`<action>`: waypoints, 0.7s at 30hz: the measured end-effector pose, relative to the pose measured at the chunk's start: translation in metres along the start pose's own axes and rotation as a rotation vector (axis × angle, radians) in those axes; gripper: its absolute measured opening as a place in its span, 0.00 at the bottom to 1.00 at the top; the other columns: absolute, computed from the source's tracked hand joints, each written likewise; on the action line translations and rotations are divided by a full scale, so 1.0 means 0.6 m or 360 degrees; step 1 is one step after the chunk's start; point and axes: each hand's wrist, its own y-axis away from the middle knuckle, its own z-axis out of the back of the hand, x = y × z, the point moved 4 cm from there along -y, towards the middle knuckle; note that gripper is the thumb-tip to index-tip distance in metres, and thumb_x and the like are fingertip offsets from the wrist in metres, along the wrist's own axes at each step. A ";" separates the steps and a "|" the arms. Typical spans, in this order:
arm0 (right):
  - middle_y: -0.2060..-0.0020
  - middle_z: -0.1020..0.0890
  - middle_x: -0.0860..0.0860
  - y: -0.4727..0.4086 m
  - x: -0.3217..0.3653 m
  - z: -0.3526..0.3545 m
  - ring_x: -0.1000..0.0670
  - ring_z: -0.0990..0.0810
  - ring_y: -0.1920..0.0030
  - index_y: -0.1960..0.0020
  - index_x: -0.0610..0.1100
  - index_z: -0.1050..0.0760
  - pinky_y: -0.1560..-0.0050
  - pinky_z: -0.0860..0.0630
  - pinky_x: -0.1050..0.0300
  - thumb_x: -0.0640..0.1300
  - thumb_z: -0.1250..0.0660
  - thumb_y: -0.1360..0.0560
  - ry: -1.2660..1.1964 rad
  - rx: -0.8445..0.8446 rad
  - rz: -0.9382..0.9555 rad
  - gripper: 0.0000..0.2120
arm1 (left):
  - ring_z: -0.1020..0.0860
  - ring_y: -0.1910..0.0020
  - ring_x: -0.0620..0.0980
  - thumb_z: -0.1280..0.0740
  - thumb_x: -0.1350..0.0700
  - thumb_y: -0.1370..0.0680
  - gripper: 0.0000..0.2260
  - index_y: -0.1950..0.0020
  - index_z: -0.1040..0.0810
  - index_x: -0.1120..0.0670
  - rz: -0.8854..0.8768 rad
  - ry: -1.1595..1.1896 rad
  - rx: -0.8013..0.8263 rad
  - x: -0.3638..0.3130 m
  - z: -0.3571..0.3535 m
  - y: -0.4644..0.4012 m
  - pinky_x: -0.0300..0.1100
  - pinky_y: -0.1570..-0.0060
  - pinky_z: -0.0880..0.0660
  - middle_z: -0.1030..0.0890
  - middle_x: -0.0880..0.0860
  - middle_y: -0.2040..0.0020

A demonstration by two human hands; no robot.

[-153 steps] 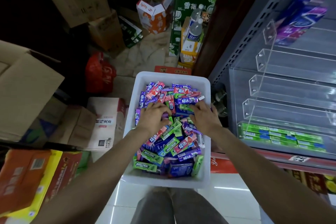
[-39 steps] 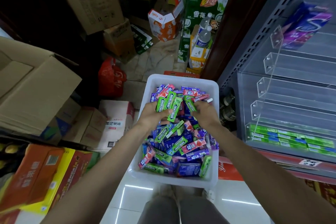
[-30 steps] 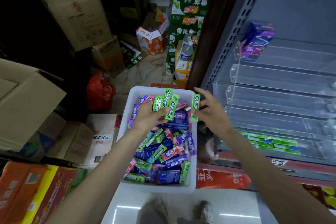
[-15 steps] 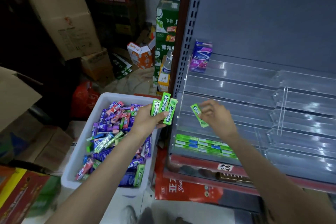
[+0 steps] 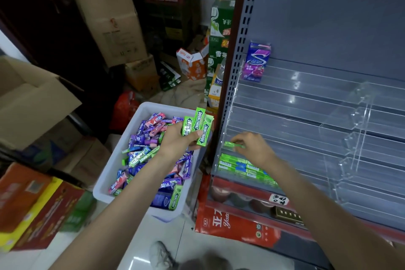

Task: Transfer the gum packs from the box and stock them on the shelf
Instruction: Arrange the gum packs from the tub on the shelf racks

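The stocking step is in hand: the right hand [image 5: 255, 149] pinches one green gum pack [image 5: 232, 144] at the shelf's [image 5: 306, 116] left edge, seemingly over the stocked row [image 5: 238, 165], while the left hand [image 5: 177, 142] grips three more packs [image 5: 197, 127] above the box [image 5: 131, 138]; next comes laying it flat.

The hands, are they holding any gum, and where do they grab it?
The left hand grips three green gum packs by their lower ends. The right hand pinches one green pack by its right end, at the clear shelf.
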 end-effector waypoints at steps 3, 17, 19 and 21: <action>0.40 0.21 0.45 0.000 -0.002 -0.003 0.47 0.24 0.39 0.37 0.41 0.25 0.37 0.30 0.57 0.39 0.34 0.23 0.0007 0.0040 -0.0030 0.15 | 0.18 0.51 0.60 0.33 0.63 0.23 0.08 0.44 0.22 0.62 0.0001 -0.0001 0.0007 0.001 0.000 0.001 0.39 0.61 0.19 0.17 0.59 0.50; 0.38 0.23 0.45 0.010 -0.012 -0.006 0.47 0.22 0.42 0.36 0.41 0.25 0.38 0.28 0.56 0.37 0.36 0.23 -0.0071 -0.0030 -0.0070 0.16 | 0.18 0.58 0.50 0.33 0.63 0.23 0.08 0.45 0.23 0.63 0.0029 -0.0005 0.0065 0.009 -0.011 0.002 0.34 0.65 0.22 0.18 0.56 0.54; 0.37 0.23 0.45 0.010 -0.007 -0.008 0.47 0.21 0.44 0.35 0.41 0.26 0.40 0.28 0.57 0.37 0.37 0.23 -0.0066 -0.0030 -0.0054 0.16 | 0.18 0.54 0.54 0.33 0.63 0.23 0.10 0.44 0.23 0.65 0.0033 -0.0015 0.0065 0.010 -0.013 0.001 0.35 0.63 0.21 0.18 0.59 0.50; 0.37 0.23 0.45 0.010 -0.004 -0.009 0.47 0.21 0.44 0.35 0.41 0.26 0.40 0.27 0.57 0.37 0.37 0.23 -0.0065 -0.0038 -0.0046 0.16 | 0.18 0.52 0.56 0.33 0.63 0.23 0.10 0.43 0.23 0.64 0.0041 -0.0021 0.0068 0.011 -0.016 0.000 0.36 0.62 0.20 0.18 0.60 0.49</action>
